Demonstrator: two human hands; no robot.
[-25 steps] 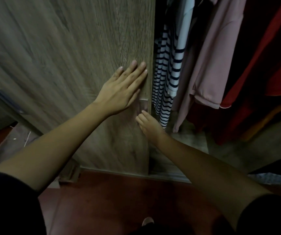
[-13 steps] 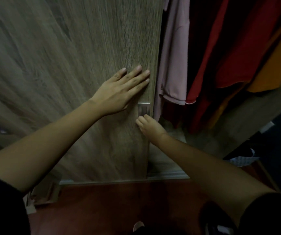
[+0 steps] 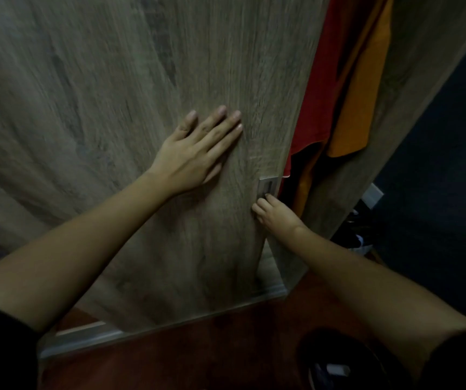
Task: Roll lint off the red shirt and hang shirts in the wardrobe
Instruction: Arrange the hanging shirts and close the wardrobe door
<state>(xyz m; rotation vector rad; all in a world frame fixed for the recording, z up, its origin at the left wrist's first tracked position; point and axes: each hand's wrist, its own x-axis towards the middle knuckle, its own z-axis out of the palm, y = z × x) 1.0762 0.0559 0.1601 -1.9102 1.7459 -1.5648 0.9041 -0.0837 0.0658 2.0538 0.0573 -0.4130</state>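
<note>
A wood-grain sliding wardrobe door [image 3: 142,136] fills most of the view. My left hand [image 3: 195,153] lies flat on it with straight fingers, pressing the panel. My right hand [image 3: 275,213] has its fingertips curled into the small metal recessed handle [image 3: 268,187] at the door's right edge. In the narrow gap to the right hang a red shirt [image 3: 319,108] and an orange shirt [image 3: 364,102], both partly hidden by the door.
The wardrobe's right side panel [image 3: 411,88] closes the gap on the right. A dark red floor [image 3: 198,353] runs along the bottom, with the door's light bottom rail [image 3: 85,337] above it. Dark objects lie on the floor at far right [image 3: 358,232].
The door has slid to the right under both hands. The striped and pink shirts are now covered; only the red and orange shirts show in a narrower gap.
</note>
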